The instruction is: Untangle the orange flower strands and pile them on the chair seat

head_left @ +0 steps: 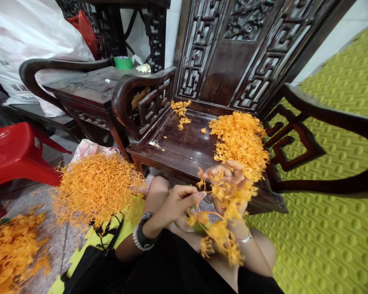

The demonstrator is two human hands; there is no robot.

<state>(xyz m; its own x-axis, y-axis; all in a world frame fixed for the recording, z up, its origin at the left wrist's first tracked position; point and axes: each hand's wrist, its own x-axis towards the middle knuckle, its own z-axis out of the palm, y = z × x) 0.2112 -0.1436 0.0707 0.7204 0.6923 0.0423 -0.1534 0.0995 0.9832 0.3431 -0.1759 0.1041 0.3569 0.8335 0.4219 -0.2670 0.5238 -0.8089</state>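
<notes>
By a carved chair (222,73), left hand (184,201) pinches a strand (207,191); right hand (228,176), loosely curled, holds orange clusters (230,197).

head-worn view, looking forward and down, close

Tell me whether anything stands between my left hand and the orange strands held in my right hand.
Nothing visible stands in the way: the left hand is right beside the orange strands held in the right hand, and its fingertips seem to pinch the end of one.
</notes>
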